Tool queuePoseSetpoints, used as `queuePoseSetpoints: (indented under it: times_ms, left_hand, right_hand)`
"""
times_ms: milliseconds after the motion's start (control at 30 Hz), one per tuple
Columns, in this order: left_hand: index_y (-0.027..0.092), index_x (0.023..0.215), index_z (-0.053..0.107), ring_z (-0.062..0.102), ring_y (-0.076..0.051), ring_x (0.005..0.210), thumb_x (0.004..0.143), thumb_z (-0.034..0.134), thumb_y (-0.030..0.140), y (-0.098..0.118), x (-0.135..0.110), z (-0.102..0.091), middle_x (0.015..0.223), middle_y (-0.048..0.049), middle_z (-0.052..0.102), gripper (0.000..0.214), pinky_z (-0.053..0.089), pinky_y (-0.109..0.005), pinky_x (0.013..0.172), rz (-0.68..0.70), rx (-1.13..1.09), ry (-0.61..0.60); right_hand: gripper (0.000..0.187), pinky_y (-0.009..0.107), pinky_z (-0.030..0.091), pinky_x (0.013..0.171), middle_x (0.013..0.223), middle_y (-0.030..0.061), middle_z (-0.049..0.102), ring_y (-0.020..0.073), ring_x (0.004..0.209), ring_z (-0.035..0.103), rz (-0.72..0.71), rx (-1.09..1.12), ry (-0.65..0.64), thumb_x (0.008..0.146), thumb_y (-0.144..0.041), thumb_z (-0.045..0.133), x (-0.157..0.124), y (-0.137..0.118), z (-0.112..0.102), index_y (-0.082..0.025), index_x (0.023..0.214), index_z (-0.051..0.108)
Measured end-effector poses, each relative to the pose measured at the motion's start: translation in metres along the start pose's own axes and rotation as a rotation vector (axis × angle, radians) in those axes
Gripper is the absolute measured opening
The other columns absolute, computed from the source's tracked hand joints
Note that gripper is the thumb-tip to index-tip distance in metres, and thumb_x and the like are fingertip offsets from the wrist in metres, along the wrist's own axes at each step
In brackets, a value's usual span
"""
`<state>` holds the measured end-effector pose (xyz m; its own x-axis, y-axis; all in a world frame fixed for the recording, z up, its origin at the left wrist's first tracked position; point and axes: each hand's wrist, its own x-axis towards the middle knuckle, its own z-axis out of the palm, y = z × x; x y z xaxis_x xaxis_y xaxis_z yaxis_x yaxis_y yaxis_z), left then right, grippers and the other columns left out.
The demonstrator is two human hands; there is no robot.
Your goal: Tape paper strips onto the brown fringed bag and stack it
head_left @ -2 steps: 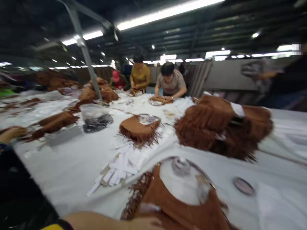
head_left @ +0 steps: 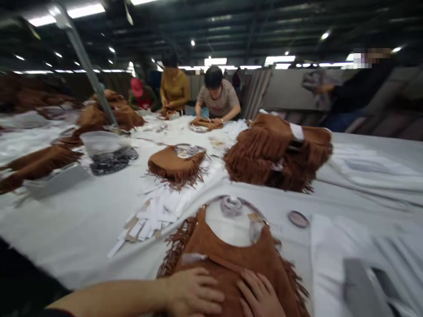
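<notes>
A brown suede-like handbag with fringed sides lies in front of me, its curved handle pointing away. My left hand rests on the bag's lower front, fingers extended and slightly bent. Beside it, my right hand lies on the same face with its fingers apart. A slanting opening or seam crosses the bag just above both hands. At its left end is a pale wrapped piece, too blurred to name. Inside the handle's loop sits a crumpled greyish bundle.
White strips lie left of the bag. Beyond are another fringed bag, a stack of fringed bags and a clear tub. A dark round object lies right. Several co-workers stand across the table.
The view has swung right and downward. My right hand now shows on the bag, and more of my left hand is visible.
</notes>
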<state>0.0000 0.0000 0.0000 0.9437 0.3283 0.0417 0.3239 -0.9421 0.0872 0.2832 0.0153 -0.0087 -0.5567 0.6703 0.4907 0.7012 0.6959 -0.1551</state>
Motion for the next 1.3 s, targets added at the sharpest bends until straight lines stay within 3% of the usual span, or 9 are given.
queuePoseSetpoints:
  times_ms: [67, 200, 433, 633, 767, 900, 1033, 1167, 1300]
  left_hand:
    - [0.027, 0.134, 0.043, 0.039, -0.025, 0.129, 0.088, 0.040, 0.042, -0.001, 0.001, 0.004, 0.143, 0.0002, 0.044, 0.049, 0.038, -0.044, 0.104, 0.022, -0.142, 0.020]
    - [0.025, 0.135, 0.042, 0.038, -0.027, 0.129, 0.090, 0.041, 0.038, -0.002, -0.002, -0.004, 0.144, -0.0032, 0.042, 0.047, 0.032, -0.044, 0.105, 0.011, -0.291, 0.021]
    - [0.023, 0.122, 0.053, 0.045, -0.022, 0.121, 0.094, 0.033, 0.031, 0.026, 0.019, -0.023, 0.127, -0.0054, 0.058, 0.035, 0.024, -0.046, 0.109, -0.162, -0.281, 0.003]
    - [0.016, 0.135, 0.042, 0.035, -0.025, 0.130, 0.093, 0.034, 0.031, 0.030, 0.022, 0.002, 0.139, -0.0099, 0.047, 0.045, 0.031, -0.042, 0.108, -0.053, -0.253, 0.014]
    - [0.016, 0.137, 0.040, 0.036, -0.026, 0.130, 0.094, 0.032, 0.031, 0.028, 0.016, 0.009, 0.140, -0.0112, 0.045, 0.046, 0.031, -0.043, 0.107, -0.070, -0.223, 0.026]
    - [0.018, 0.137, 0.039, 0.037, -0.029, 0.129, 0.091, 0.038, 0.048, 0.047, 0.018, -0.002, 0.137, -0.0115, 0.048, 0.055, 0.029, -0.047, 0.106, -0.147, -0.206, 0.043]
    - [0.018, 0.139, 0.035, 0.033, -0.039, 0.128, 0.077, 0.050, 0.063, 0.068, 0.018, -0.008, 0.141, -0.0128, 0.043, 0.078, 0.027, -0.056, 0.102, -0.282, -0.137, 0.038]
    - [0.019, 0.141, 0.032, 0.031, -0.039, 0.128, 0.079, 0.052, 0.048, 0.070, 0.014, -0.004, 0.143, -0.0130, 0.039, 0.072, 0.028, -0.056, 0.100, -0.271, -0.103, -0.004]
    - [0.019, 0.143, 0.027, 0.028, -0.039, 0.130, 0.077, 0.052, 0.039, 0.060, 0.011, 0.003, 0.145, -0.0128, 0.036, 0.073, 0.029, -0.057, 0.098, -0.228, -0.125, -0.018]
  right_hand:
    - [0.032, 0.043, 0.044, 0.098, 0.125, 0.0027, 0.057, 0.0226, 0.116, 0.052, -0.036, 0.001, -0.176, 0.086, -0.025, 0.052, -0.014, -0.011, -0.015, -0.030, 0.116, 0.059]
    - [0.026, 0.046, 0.036, 0.101, 0.120, 0.0101, 0.059, 0.0246, 0.116, 0.049, -0.001, 0.014, -0.227, 0.088, -0.023, 0.049, -0.007, -0.018, -0.018, -0.019, 0.111, 0.060]
    - [0.026, 0.045, 0.033, 0.101, 0.122, 0.0113, 0.057, 0.0249, 0.116, 0.047, -0.007, 0.041, -0.222, 0.089, -0.026, 0.050, -0.012, -0.022, -0.011, -0.018, 0.113, 0.057]
    - [0.025, 0.043, 0.034, 0.100, 0.120, 0.0117, 0.057, 0.0250, 0.113, 0.048, -0.022, 0.016, -0.218, 0.089, -0.027, 0.049, -0.013, -0.025, -0.010, -0.017, 0.111, 0.057]
    - [0.024, 0.043, 0.034, 0.099, 0.118, 0.0118, 0.058, 0.0250, 0.110, 0.049, -0.038, -0.003, -0.197, 0.090, -0.027, 0.048, -0.013, -0.029, -0.011, -0.017, 0.109, 0.058]
    - [0.023, 0.043, 0.036, 0.097, 0.116, 0.0117, 0.058, 0.0248, 0.108, 0.049, -0.043, -0.026, -0.175, 0.089, -0.028, 0.050, -0.016, -0.033, -0.011, -0.017, 0.108, 0.058]
    - [0.024, 0.042, 0.035, 0.098, 0.118, 0.0116, 0.057, 0.0251, 0.109, 0.048, -0.054, -0.065, -0.184, 0.089, -0.028, 0.050, -0.016, -0.033, -0.008, -0.017, 0.109, 0.057]
    - [0.024, 0.042, 0.036, 0.096, 0.115, 0.0122, 0.058, 0.0257, 0.107, 0.049, -0.033, -0.072, -0.188, 0.090, -0.027, 0.048, -0.013, -0.038, -0.011, -0.016, 0.108, 0.058]
    - [0.033, 0.044, 0.035, 0.098, 0.120, 0.0124, 0.057, 0.0251, 0.112, 0.048, -0.026, 0.012, -0.122, 0.086, -0.018, 0.045, -0.038, -0.071, -0.029, -0.016, 0.119, 0.053]
